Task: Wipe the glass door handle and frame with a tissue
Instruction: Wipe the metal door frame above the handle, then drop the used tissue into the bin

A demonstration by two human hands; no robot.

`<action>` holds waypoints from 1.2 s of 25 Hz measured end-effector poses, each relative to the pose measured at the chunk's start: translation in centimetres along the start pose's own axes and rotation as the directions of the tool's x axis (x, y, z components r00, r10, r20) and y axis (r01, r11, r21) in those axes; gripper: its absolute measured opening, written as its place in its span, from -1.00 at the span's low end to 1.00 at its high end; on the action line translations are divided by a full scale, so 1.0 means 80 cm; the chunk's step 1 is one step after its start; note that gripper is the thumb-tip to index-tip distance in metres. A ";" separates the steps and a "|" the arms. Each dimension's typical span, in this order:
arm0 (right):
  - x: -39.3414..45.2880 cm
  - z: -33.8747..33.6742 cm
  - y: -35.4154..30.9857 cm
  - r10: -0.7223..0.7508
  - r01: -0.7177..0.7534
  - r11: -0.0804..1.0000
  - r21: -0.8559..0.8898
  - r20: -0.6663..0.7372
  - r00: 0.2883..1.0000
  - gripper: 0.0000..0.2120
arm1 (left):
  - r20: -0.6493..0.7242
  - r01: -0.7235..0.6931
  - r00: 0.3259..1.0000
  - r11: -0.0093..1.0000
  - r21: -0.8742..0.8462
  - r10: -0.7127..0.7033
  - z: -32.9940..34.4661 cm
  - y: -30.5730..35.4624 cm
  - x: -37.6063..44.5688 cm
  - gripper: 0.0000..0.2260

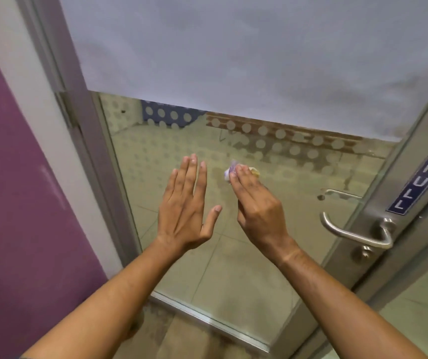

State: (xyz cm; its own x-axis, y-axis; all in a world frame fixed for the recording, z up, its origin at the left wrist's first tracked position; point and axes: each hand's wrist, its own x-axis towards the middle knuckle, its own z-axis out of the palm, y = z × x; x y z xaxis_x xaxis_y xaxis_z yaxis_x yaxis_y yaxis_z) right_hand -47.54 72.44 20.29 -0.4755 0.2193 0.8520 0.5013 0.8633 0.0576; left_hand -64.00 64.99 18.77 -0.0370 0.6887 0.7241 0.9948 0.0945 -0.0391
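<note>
Both bare forearms reach forward to a glass door [233, 255], whose upper part is covered by a frosted white panel [233, 60] and whose clear lower part carries a band of pale frosted dots. The left hand [185, 211] is spread wide and flat, fingers together and pointing up, thumb held out to the right, holding nothing; whether its palm touches the glass cannot be told. Just right of it, the right hand [257, 203] lies with straight fingers against a crumpled tissue [229, 171], white with a purple tinge, which shows at its fingertips against the clear glass just below the dotted band. The tissue sits between the fingers and the pane, and most of it is hidden under the hand.

To the right, well apart from both hands, a silver lever handle [350, 233] projects from the grey metal frame [378, 203], its free end pointing left. A blue sign reading PULL [418, 186] is fixed to the frame just above the handle. On the left side stands the other grey frame upright [83, 120], and beyond it a purple wall [13, 203]. A metal strip [207, 322] runs along the door's bottom edge, and a tiled floor shows through the glass
</note>
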 end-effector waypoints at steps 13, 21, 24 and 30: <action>0.059 0.222 -0.250 -0.213 0.197 0.946 0.258 0.037 0.976 -0.63 | 0.101 0.242 0.960 0.956 0.165 -0.261 -0.055 -0.279 -0.153 -0.23; 0.054 0.320 -0.348 -0.321 0.215 0.867 0.450 0.172 0.931 -0.47 | 0.217 0.390 0.872 0.892 0.230 -0.438 -0.045 -0.373 -0.246 -0.21; 0.046 0.363 -0.360 -0.386 0.226 0.820 0.525 0.217 0.897 -0.52 | 0.266 0.454 0.813 0.850 0.268 -0.518 -0.024 -0.392 -0.269 -0.21; 0.031 0.449 -0.380 -0.458 0.157 0.781 0.604 0.383 0.802 -0.49 | 0.320 0.555 0.701 0.770 0.316 -0.637 0.021 -0.420 -0.290 -0.20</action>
State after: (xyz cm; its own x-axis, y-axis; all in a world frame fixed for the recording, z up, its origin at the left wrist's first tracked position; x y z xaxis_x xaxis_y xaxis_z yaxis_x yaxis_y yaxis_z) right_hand -89.92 63.02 1.98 -0.8881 -0.0456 0.4574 -0.1202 0.9835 -0.1355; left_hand -96.74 47.01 2.13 -0.6900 0.6530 0.3121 0.7151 0.6818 0.1543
